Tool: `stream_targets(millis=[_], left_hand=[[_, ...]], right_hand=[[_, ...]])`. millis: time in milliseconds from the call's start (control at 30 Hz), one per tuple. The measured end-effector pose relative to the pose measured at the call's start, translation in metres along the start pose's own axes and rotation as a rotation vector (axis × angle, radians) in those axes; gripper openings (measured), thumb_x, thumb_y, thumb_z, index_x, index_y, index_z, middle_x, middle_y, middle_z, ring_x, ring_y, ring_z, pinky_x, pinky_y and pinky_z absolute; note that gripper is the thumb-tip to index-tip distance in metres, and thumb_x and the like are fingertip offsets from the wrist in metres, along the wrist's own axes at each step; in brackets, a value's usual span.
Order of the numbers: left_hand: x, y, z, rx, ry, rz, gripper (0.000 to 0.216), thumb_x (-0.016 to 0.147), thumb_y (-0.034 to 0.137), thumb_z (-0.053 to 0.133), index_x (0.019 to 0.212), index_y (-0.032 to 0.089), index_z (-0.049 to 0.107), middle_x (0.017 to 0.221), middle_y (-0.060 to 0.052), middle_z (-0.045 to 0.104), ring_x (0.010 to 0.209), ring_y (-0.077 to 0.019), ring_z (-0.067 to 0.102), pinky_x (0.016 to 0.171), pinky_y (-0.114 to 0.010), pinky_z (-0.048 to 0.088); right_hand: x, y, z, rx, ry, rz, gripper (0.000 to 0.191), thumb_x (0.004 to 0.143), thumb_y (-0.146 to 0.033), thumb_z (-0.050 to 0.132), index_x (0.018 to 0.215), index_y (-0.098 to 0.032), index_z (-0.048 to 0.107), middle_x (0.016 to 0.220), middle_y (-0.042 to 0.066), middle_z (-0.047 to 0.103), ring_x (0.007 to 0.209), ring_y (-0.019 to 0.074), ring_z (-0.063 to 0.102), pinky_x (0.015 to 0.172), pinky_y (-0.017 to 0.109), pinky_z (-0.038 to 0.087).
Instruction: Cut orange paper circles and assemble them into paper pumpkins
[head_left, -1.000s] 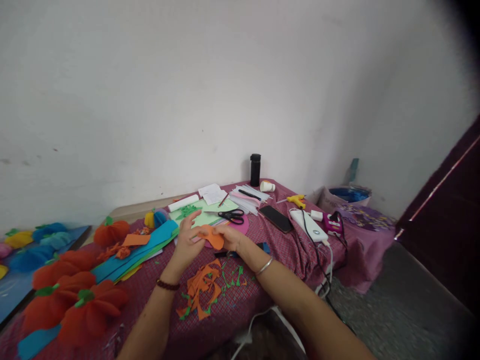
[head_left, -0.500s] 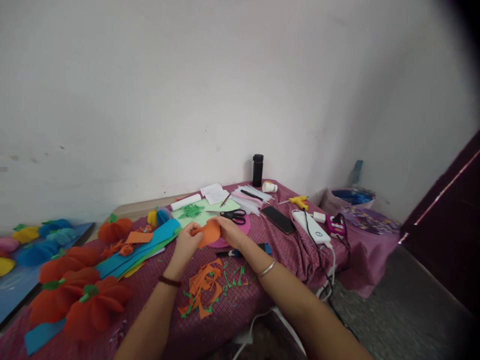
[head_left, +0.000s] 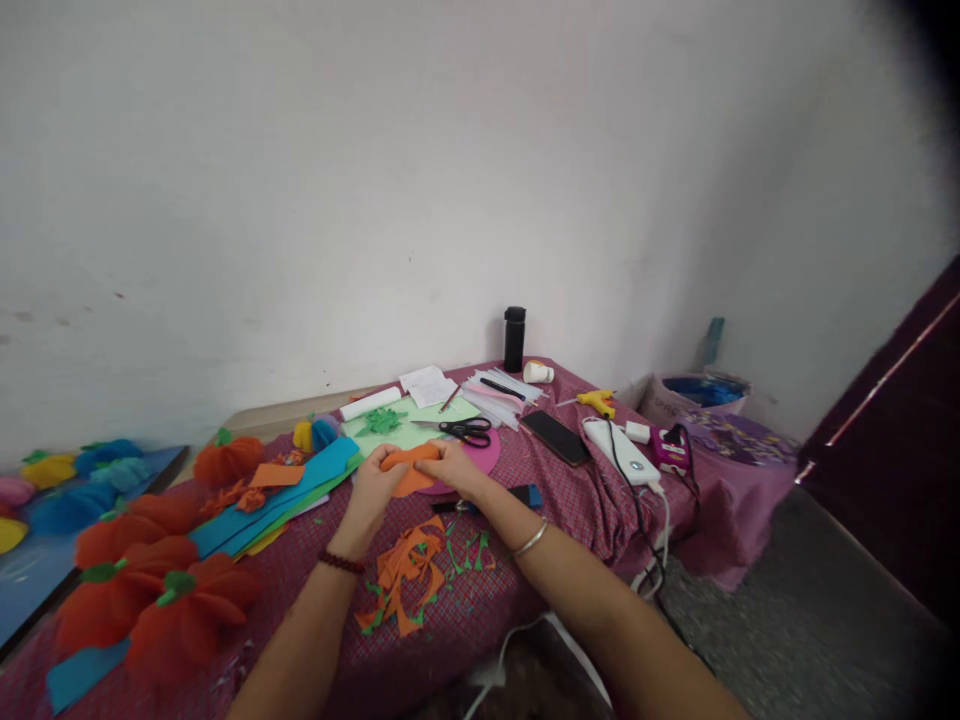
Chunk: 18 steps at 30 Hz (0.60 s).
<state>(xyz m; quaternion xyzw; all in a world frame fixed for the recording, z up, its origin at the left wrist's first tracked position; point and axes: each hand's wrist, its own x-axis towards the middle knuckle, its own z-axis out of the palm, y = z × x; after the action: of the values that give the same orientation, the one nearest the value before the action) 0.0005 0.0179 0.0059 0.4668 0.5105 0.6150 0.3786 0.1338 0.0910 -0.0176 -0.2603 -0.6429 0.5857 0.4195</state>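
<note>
My left hand (head_left: 373,490) and my right hand (head_left: 454,468) both pinch a folded piece of orange paper (head_left: 409,468) between them, held just above the table with its purple checked cloth (head_left: 525,545). The fingers of both hands are closed on the paper's edges. Below the hands lies a heap of orange and green paper scraps (head_left: 409,575). Black scissors (head_left: 466,431) lie on a pink paper disc (head_left: 486,452) just behind the hands. A bead bracelet circles my left wrist and a metal bangle my right.
Orange paper pumpkins (head_left: 142,590) sit at the left, beside blue and green sheets (head_left: 285,492). A phone (head_left: 553,436), a power bank with cable (head_left: 619,450), a yellow glue gun (head_left: 598,401), a black flask (head_left: 514,338) and stacked papers (head_left: 495,392) lie further back.
Both hands have turned and folded the orange paper, bringing it from a flatter, open shape into a narrower fold held between them. The view has shifted slightly.
</note>
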Motion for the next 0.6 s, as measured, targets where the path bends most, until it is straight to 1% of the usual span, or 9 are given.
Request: stream_targets(millis=[100, 267, 367, 500, 533, 600], left_hand=[[0.0006, -0.0018, -0.0008, -0.042, -0.006, -0.034, 0.029, 0.061, 0.027, 0.068, 0.085, 0.018, 0.054, 0.065, 0.004, 0.059, 0.052, -0.0118, 0.054, 0.051, -0.022, 0.042], [0.0013, -0.0026, -0.0009, -0.011, -0.018, -0.048, 0.027, 0.062, 0.028, 0.070, 0.082, 0.017, 0.055, 0.062, 0.004, 0.059, 0.051, -0.0115, 0.054, 0.049, -0.021, 0.040], [0.0010, -0.0027, -0.0005, 0.003, -0.037, -0.053, 0.027, 0.062, 0.029, 0.070, 0.081, 0.016, 0.056, 0.062, 0.004, 0.060, 0.051, -0.0121, 0.055, 0.049, -0.021, 0.040], [0.0022, -0.0043, 0.0011, -0.081, -0.067, -0.063, 0.037, 0.059, 0.029, 0.073, 0.091, 0.014, 0.061, 0.079, -0.002, 0.068, 0.066, -0.0160, 0.062, 0.062, -0.026, 0.048], [0.0028, -0.0048, 0.0016, -0.090, -0.074, -0.073, 0.039, 0.058, 0.029, 0.073, 0.092, 0.013, 0.062, 0.081, -0.003, 0.069, 0.067, -0.0161, 0.062, 0.063, -0.026, 0.048], [0.0039, -0.0055, 0.0022, -0.073, -0.080, -0.093, 0.038, 0.058, 0.030, 0.073, 0.089, 0.011, 0.064, 0.076, -0.004, 0.068, 0.061, -0.0140, 0.059, 0.059, -0.025, 0.045]], right_hand=[[-0.0017, -0.0038, 0.0009, -0.001, -0.012, 0.015, 0.016, 0.065, -0.024, 0.067, 0.075, -0.017, 0.057, 0.064, -0.005, 0.054, 0.056, 0.0093, 0.049, 0.053, 0.021, 0.038], [-0.0023, -0.0037, 0.0006, -0.017, -0.033, 0.009, 0.022, 0.065, -0.031, 0.070, 0.073, -0.017, 0.055, 0.062, -0.006, 0.051, 0.054, 0.0083, 0.046, 0.052, 0.020, 0.036], [-0.0024, -0.0034, 0.0007, -0.013, -0.008, 0.014, 0.024, 0.064, -0.032, 0.071, 0.071, -0.017, 0.054, 0.062, -0.006, 0.051, 0.055, 0.0088, 0.047, 0.051, 0.020, 0.036], [-0.0023, -0.0060, -0.0001, 0.145, 0.057, 0.066, 0.026, 0.062, -0.033, 0.072, 0.078, -0.018, 0.058, 0.069, -0.003, 0.058, 0.060, 0.0112, 0.053, 0.057, 0.023, 0.042], [-0.0019, -0.0066, -0.0007, 0.186, 0.081, 0.077, 0.028, 0.062, -0.034, 0.073, 0.080, -0.018, 0.059, 0.071, -0.002, 0.060, 0.061, 0.0118, 0.054, 0.059, 0.024, 0.044], [-0.0010, -0.0075, -0.0018, 0.249, 0.131, 0.087, 0.031, 0.061, -0.033, 0.074, 0.085, -0.018, 0.061, 0.074, -0.001, 0.063, 0.063, 0.0128, 0.056, 0.061, 0.025, 0.045]])
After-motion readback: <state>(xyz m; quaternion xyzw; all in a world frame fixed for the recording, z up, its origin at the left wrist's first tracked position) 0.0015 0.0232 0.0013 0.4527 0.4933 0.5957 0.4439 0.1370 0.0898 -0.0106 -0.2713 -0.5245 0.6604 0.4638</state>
